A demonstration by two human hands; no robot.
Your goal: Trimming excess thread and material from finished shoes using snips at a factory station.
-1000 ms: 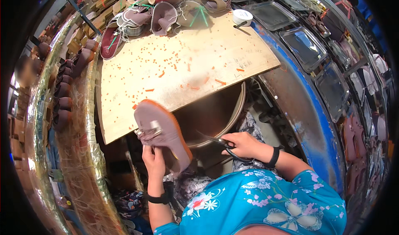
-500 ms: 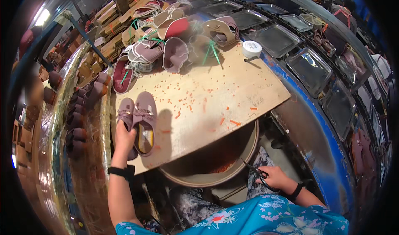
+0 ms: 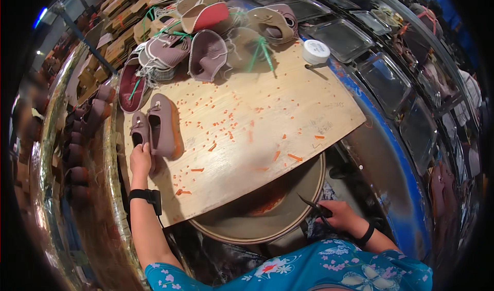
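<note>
At the left end of the board (image 3: 242,152), a mauve shoe (image 3: 138,121) with a small bow has its heel in my left hand (image 3: 140,161), the fingers closed round it. Right beside it is a matching mauve shoe (image 3: 165,131), tilted so that its orange sole edge shows. I cannot tell whether my fingers touch this second shoe. Down at the right, my right hand (image 3: 340,216) is wrapped round dark scissors (image 3: 311,204), their tips pointing over the rim of a round tub (image 3: 319,185) under the board's front edge.
Orange scraps (image 3: 221,123) lie scattered over the board. Unfinished shoe uppers (image 3: 208,56) are heaped at its far side, near a white round container (image 3: 315,51). Metal trays (image 3: 383,85) line a conveyor on the right. Finished-looking shoes (image 3: 77,152) stand in a row at the left.
My left hand has moved left and turned the pair, and its grip is now at the left shoe's heel. My right hand still holds the scissors near the tub.
</note>
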